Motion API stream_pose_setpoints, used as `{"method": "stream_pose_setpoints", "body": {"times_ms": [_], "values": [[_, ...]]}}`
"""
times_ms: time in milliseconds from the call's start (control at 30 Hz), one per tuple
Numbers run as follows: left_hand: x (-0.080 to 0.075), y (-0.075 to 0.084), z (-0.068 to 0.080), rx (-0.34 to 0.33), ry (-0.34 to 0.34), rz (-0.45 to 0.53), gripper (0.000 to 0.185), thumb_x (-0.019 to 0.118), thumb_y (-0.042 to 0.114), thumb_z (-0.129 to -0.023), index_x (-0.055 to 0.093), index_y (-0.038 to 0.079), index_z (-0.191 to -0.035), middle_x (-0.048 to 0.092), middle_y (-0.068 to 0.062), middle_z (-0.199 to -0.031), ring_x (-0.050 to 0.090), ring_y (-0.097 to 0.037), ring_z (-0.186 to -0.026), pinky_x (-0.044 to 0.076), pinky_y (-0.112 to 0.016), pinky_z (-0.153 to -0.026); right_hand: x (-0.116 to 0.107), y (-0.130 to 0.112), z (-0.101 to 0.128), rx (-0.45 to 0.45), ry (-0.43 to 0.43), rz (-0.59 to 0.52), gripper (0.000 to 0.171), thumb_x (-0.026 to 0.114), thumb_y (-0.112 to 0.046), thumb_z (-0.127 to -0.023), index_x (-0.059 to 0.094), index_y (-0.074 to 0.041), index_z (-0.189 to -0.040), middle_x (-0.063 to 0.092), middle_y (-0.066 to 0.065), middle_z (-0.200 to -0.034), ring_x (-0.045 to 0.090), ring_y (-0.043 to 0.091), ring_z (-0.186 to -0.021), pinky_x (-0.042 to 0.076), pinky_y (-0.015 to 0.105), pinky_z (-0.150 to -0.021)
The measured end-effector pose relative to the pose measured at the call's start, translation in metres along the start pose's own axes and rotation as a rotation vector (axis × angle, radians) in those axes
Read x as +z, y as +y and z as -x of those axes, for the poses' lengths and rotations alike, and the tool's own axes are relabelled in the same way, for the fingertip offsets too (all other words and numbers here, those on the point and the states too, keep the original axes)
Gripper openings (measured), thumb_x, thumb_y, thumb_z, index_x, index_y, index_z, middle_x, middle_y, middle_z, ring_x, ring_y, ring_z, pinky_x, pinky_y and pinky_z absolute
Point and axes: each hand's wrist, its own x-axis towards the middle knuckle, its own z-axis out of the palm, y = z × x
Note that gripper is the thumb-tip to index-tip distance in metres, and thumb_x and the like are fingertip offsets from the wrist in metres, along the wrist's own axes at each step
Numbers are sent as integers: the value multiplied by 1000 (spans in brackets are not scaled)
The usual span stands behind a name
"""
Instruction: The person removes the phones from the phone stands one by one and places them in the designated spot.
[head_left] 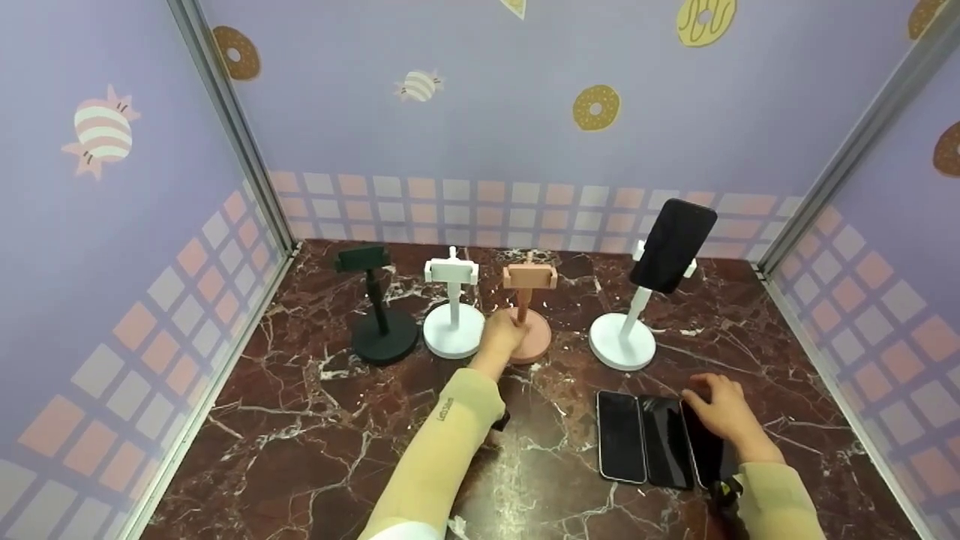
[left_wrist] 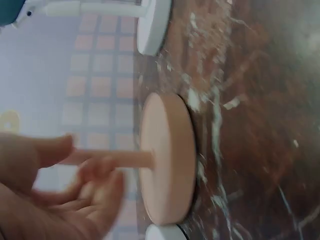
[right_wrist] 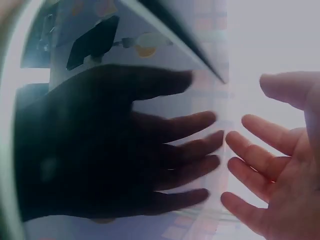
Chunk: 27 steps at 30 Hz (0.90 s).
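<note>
In the head view my left hand [head_left: 501, 336] is at the stem of a pink phone stand [head_left: 534, 341]. The left wrist view has the blurred thumb and bent fingers on either side of the pink stem [left_wrist: 135, 159], with a gap showing between them. My right hand [head_left: 721, 409] lies over the rightmost of three dark phones, its fingers spread in the right wrist view, where the phone's glossy screen [right_wrist: 100, 150] mirrors them. Beside it are the middle phone [head_left: 666, 442] and the left phone [head_left: 621, 437], lying flat side by side.
A black phone stand [head_left: 385, 337] and a white one [head_left: 454, 330] are left of the pink stand. Further right, another white stand [head_left: 622, 341] bears a tilted dark phone [head_left: 673, 245]. Patterned walls [head_left: 480, 135] enclose the reddish marble tabletop [head_left: 315, 457].
</note>
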Motion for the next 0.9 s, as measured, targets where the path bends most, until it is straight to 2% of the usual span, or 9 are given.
{"method": "stream_pose_setpoints", "body": {"times_ms": [67, 133, 233, 300, 400, 533, 667, 733, 900], "values": [[2, 8, 3, 9, -117, -35, 24, 76, 22, -92, 76, -2, -92, 77, -18, -100, 72, -33, -101, 58, -38, -94, -4, -5, -5, 17, 25, -28, 46, 60, -19, -103, 55, 15, -133, 56, 39, -130, 48, 55, -124, 39, 67, -107], [7, 19, 6, 21, -214, -22, 27, 73, 26, -95, 76, 0, -96, 77, -16, -103, 72, -32, -102, 58, -38, -95, -9, -12, -12, 27, 67, -72, 47, 58, -18, -105, 52, 15, -137, 54, 39, -135, 48, 55, -127, 38, 66, -110], [17, 38, 10, 65, -267, 52, 32, 68, 32, -100, 76, 2, -105, 77, -15, -109, 71, -30, -104, 58, -38, -95, -16, -26, -24, 37, 154, -147, 46, 56, -18, -106, 51, 13, -139, 55, 38, -137, 52, 53, -129, 40, 62, -112], [24, 52, 12, 96, -251, 103, 34, 65, 34, -101, 75, 3, -111, 76, -14, -113, 71, -29, -107, 57, -38, -97, -20, -37, -32, 55, 222, -190, 44, 56, -20, -106, 53, 10, -139, 57, 35, -138, 53, 50, -130, 40, 59, -114], [32, 72, 12, 166, -155, 181, 32, 66, 32, -101, 74, 5, -117, 76, -11, -117, 71, -27, -112, 55, -35, -100, -26, -55, -44, 87, 314, -246, 42, 55, -22, -107, 56, 5, -139, 60, 29, -139, 58, 43, -127, 44, 51, -111], [37, 97, 10, 208, -37, 289, 32, 70, 29, -99, 73, 7, -122, 77, -7, -117, 72, -23, -111, 56, -31, -99, -36, -76, -59, 110, 404, -319, 41, 53, -23, -107, 58, 1, -140, 64, 23, -138, 62, 30, -120, 46, 33, -104], [36, 118, 5, 228, 17, 385, 39, 72, 28, -98, 68, 5, -129, 75, -9, -123, 72, -22, -114, 56, -28, -100, -45, -90, -72, 102, 455, -402, 42, 53, -23, -108, 57, 0, -142, 65, 21, -138, 61, 17, -115, 44, 17, -98], [35, 127, 3, 244, 27, 411, 43, 71, 27, -98, 65, 3, -134, 73, -11, -129, 71, -24, -118, 56, -27, -101, -47, -96, -78, 95, 471, -433, 42, 53, -22, -108, 56, 0, -144, 64, 20, -140, 61, 17, -116, 44, 16, -99], [28, 144, 2, 281, 12, 416, 52, 70, 27, -99, 58, 1, -143, 68, -15, -137, 67, -27, -124, 56, -25, -100, -50, -105, -87, 52, 479, -488, 45, 51, -21, -109, 51, -1, -148, 60, 21, -145, 59, 26, -127, 47, 31, -110]]}}
